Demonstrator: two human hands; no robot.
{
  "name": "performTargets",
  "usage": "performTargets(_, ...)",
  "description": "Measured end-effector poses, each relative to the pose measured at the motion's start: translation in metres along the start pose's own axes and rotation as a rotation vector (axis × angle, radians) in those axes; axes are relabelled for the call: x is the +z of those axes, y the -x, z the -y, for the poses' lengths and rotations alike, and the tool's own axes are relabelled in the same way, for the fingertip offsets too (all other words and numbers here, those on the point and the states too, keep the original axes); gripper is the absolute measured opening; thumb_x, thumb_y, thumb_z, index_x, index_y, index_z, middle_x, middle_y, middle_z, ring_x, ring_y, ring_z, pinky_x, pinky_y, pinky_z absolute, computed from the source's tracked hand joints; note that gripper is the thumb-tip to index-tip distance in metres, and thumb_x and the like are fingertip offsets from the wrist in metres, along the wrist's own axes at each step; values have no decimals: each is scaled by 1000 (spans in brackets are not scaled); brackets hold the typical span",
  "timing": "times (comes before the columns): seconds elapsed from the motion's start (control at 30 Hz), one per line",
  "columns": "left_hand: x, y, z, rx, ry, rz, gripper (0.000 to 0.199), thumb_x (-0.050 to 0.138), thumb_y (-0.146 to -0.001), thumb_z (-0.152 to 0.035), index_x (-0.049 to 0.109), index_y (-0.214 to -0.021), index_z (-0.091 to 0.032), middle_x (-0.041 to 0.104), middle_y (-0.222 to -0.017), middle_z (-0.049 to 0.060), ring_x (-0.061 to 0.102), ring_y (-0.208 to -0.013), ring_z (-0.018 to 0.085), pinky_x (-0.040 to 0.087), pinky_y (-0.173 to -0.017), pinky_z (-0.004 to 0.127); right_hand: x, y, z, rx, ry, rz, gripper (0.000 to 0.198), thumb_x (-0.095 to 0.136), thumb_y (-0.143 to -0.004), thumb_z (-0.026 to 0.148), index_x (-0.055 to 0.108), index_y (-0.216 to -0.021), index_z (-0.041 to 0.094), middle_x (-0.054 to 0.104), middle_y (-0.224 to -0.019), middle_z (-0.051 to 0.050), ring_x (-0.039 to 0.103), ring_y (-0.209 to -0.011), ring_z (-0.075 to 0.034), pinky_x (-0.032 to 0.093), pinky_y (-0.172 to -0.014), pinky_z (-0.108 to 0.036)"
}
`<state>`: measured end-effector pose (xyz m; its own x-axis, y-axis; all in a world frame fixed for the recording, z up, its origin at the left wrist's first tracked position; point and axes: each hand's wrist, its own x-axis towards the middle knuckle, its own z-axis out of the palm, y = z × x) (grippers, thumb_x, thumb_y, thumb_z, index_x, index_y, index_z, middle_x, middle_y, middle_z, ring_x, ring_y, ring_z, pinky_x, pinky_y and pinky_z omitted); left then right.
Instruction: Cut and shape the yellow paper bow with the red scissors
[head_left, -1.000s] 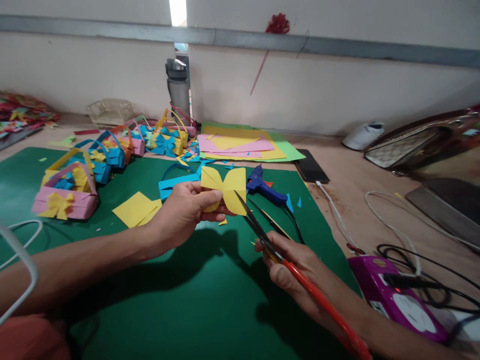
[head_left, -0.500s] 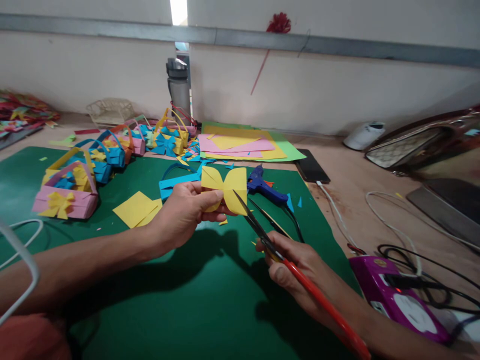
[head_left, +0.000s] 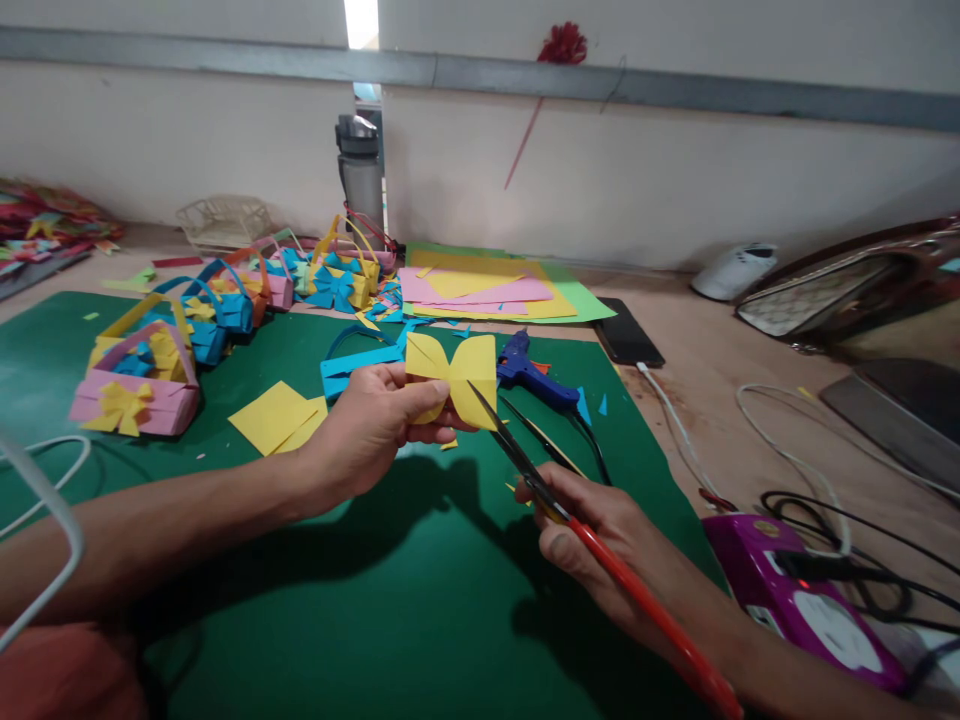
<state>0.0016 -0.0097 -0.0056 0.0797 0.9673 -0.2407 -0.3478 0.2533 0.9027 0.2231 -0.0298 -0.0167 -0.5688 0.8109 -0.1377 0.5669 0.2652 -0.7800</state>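
Observation:
My left hand (head_left: pixel 382 410) pinches a yellow paper piece (head_left: pixel 472 365) with curved notches cut at its top and bottom middle, raised over the green mat (head_left: pixel 300 620). In my right hand (head_left: pixel 592 530) is a pair of scissors with red handles (head_left: pixel 630 580). One blade tip overlaps the right half of the paper, and the blades point up and left. Behind the left hand sits a blue paper basket (head_left: pixel 352 368) with a handle. Yellow paper squares (head_left: pixel 271 418) lie left of that hand.
Finished paper baskets (head_left: pixel 139 400) line the left. A blue glue gun (head_left: pixel 536 370) lies behind the scissors. Coloured sheets (head_left: pixel 487 285), a bottle (head_left: pixel 360 170) and a phone (head_left: pixel 630 332) stand or lie at the back. A purple power box (head_left: pixel 802 600) with cables is at right.
The whole view has shifted very slightly. Both hands, the yellow paper and the scissors keep nearly the same pose.

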Motion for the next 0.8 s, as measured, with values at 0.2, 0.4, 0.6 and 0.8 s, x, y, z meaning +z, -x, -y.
performTargets(0.2,0,0,0,1,27,-2,11,69,-72,-19,67,-76,-10,71,-78,6,66,-62,12,54,-58,20,-1,-1,6,32,28,-9,22,48,-84,42,52,-81,20,47,-64,2,40,-54,-12,33,-48,-24)
performTargets(0.4,-1,0,1,4,37,0,10,70,-71,-18,67,-75,-9,71,-76,5,68,-66,13,54,-58,20,0,0,-1,-2,52,-25,29,45,-86,48,53,-83,20,48,-65,2,40,-54,-11,32,-47,-24)
performTargets(0.6,-1,0,3,20,20,20,10,70,-71,-19,68,-77,-11,71,-79,5,67,-65,12,54,-61,20,0,0,-3,-6,49,-11,29,44,-87,49,51,-82,21,44,-63,3,36,-54,-11,31,-47,-24)
performTargets(0.8,-2,-1,2,27,7,29,13,70,-72,-22,68,-80,-12,72,-82,6,67,-68,13,54,-62,21,-1,0,-2,0,26,-12,29,46,-86,48,53,-85,20,43,-62,3,36,-52,-11,31,-46,-23)
